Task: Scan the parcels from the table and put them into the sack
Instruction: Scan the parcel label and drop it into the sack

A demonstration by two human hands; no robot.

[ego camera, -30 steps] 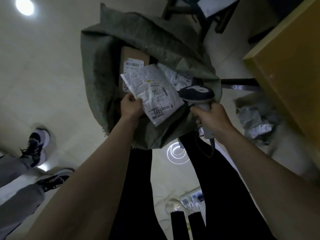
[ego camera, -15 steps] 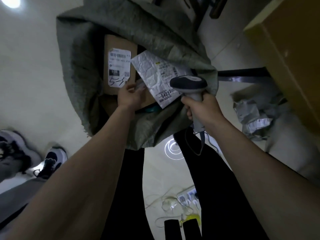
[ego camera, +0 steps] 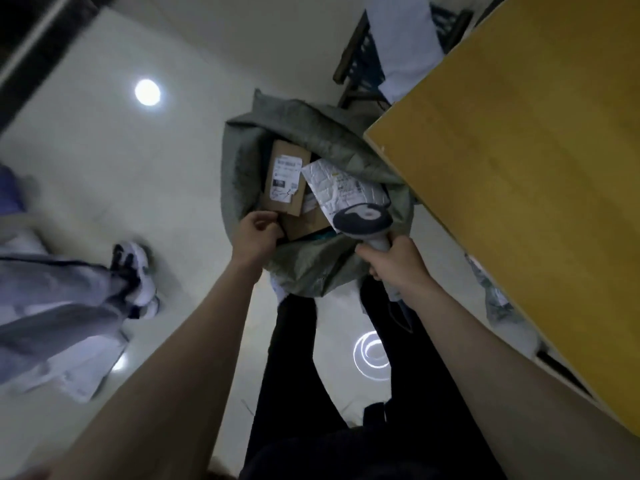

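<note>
A grey-green sack [ego camera: 311, 271] stands open on the floor in front of me. Inside it lie a brown cardboard box [ego camera: 294, 199] with a white label and, to its right, a crumpled white mailer parcel [ego camera: 343, 188]. My left hand [ego camera: 256, 233] hovers at the sack's near-left rim, fingers loosely curled, and I see nothing in them. My right hand [ego camera: 394, 261] grips the handle of a barcode scanner [ego camera: 363, 220], whose dark head hangs over the sack's right side, above the white mailer.
A yellow wooden table [ego camera: 519, 168] fills the right side, its corner overhanging the sack. A grey plastic parcel [ego camera: 495, 299] shows below the table's edge. Another person's legs and a shoe [ego camera: 135, 271] are on the left. A chair [ego camera: 363, 71] stands behind the sack.
My left hand carried the white mailer down into the sack and let it go; the mailer now lies beside the box. The scanner stayed in my right hand. My view pulled back.
</note>
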